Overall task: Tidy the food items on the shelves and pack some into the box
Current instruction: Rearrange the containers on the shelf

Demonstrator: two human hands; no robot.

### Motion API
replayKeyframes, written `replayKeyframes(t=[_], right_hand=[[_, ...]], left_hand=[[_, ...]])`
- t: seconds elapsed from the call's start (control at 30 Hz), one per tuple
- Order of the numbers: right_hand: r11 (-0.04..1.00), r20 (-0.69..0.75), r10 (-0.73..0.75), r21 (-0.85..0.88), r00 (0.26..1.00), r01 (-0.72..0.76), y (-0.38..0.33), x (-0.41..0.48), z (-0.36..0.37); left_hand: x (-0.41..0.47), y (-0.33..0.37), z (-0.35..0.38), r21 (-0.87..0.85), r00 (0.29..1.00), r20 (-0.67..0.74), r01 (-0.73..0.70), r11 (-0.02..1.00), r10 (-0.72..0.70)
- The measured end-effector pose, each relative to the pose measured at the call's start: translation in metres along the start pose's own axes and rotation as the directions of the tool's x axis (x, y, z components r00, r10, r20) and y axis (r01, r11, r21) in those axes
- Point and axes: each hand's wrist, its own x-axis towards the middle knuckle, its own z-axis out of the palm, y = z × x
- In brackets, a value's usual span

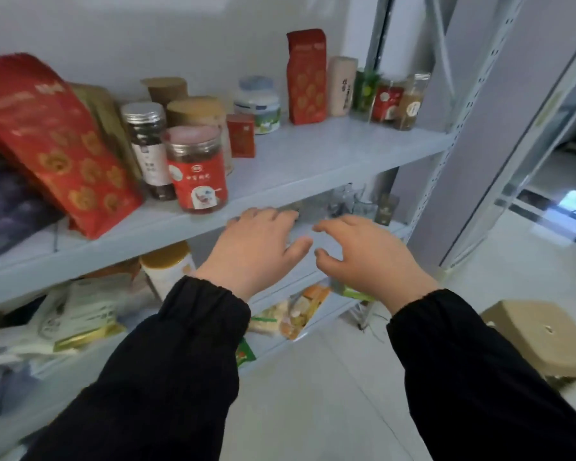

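A grey metal shelf [313, 154] carries jars, tins and bags. Near its front stands a red-labelled jar [197, 171] with a dark jar [148, 148] behind it; a big red bag [54, 141] leans at the left. A second red bag [306, 78] and several small jars [393, 101] stand at the far right. My left hand [260, 244] and my right hand [369, 254] hover side by side before the shelf's front edge, fingers spread, holding nothing. Snack packets [296, 311] lie on the lower shelf under my hands. A cardboard box [546, 334] sits on the floor, lower right.
The lower shelf at the left is crowded with white and green packets [80, 314] and a white tin with a gold lid [167, 267]. A perforated shelf upright [453, 141] rises at the right. Light floor tiles [330, 394] stretch below, and a glass partition stands at far right.
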Motion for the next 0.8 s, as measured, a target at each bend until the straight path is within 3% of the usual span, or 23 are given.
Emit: replayKeyframes(t=[0.13, 0.3, 0.53, 0.7, 0.8], right_hand=[[0.999, -0.045, 0.026, -0.026, 0.999, -0.027, 0.055, 0.048, -0.009], [1.000, -0.030, 0.014, 0.029, 0.999, -0.013, 0.121, 0.091, -0.004], [0.966, -0.006, -0.234, 0.111, 0.972, 0.233, 0.191, 0.216, 0.005], [0.870, 0.107, -0.485, 0.167, 0.868, 0.465, 0.191, 0.301, 0.015], [0.753, 0.248, -0.658, 0.248, 0.711, 0.610, 0.180, 0.337, 0.017]], left_hand=[[0.081, 0.014, 0.007, -0.005, 1.000, -0.010, -0.027, 1.000, 0.027], [0.156, 0.022, 0.021, 0.029, 0.999, 0.012, 0.051, 0.998, -0.051], [0.229, 0.011, 0.048, 0.097, 0.931, -0.043, 0.365, 0.926, -0.363], [0.238, 0.009, 0.055, 0.011, 0.834, -0.143, 0.539, 0.842, -0.532], [0.239, 0.010, 0.059, -0.030, 0.808, -0.174, 0.568, 0.823, -0.563]])
